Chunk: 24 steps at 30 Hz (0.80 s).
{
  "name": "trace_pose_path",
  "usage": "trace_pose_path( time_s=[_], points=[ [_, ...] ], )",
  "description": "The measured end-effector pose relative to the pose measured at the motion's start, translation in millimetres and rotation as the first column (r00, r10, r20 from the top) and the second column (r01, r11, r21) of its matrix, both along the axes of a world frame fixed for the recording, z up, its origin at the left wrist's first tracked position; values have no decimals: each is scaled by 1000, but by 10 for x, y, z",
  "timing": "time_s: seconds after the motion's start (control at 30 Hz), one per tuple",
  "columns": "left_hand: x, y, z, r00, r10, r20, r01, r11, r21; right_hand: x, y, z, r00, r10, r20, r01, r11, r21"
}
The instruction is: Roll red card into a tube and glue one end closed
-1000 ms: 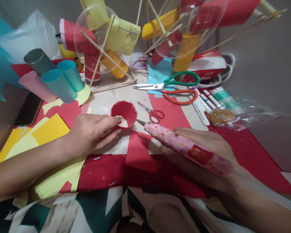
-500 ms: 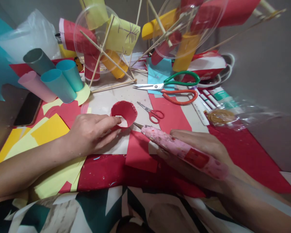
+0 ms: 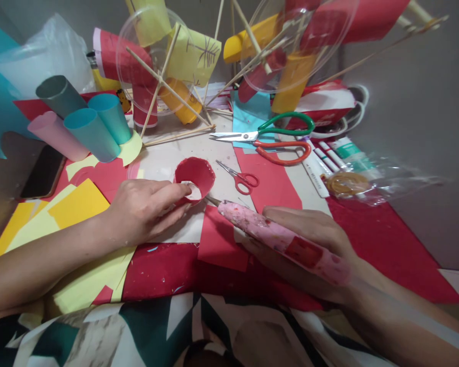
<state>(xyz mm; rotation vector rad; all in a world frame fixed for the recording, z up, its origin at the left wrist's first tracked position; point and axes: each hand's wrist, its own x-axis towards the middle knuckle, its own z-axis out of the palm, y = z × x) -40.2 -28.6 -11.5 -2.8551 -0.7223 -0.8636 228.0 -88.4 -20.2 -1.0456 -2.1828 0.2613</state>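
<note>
My left hand (image 3: 149, 206) grips a short red paper tube (image 3: 199, 171) on the white work surface. The thumb or a finger reaches into its mouth, where a white patch shows. In my right hand (image 3: 309, 239) is a pink glue gun (image 3: 268, 229), a glue stick trailing behind it towards my forearm. The metal nozzle (image 3: 213, 200) points at the lower right outside of the red tube, touching it or very close. Small red-handled scissors (image 3: 243, 178) lie just right of the tube. Large scissors (image 3: 270, 136) with one green and one red handle rest behind.
Several coloured paper tubes (image 3: 92, 135) stand at the back left beside a phone (image 3: 42, 173). A stick frame with paper tubes (image 3: 160, 79) rises at the back. Yellow paper (image 3: 78, 204) lies under my left arm. Markers (image 3: 329, 157) and rubber bands (image 3: 348, 183) lie at right.
My right hand has shifted the glue gun slightly left and down, its nozzle moving along the red tube's lower edge. My left hand keeps its hold.
</note>
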Motion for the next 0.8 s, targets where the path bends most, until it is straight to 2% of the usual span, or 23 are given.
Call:
trace_pose_path(
  time_s=[0.23,0.33,0.63,0.8],
  points=[
    [-12,11,-17,1000,0,-9,0,1000,24,-16,9,5,998,58,7,-58,998,6],
    [-11,20,-23,1000,0,-6,0,1000,29,-17,6,0,999,48,25,-47,999,-25],
    [12,1,-9,1000,9,-3,-9,1000,22,-64,-8,-50,992,0,127,-2,1000,11],
    [14,1,-39,1000,27,16,-27,998,52,-61,12,-61,996,17,93,-20,999,28]
  ],
)
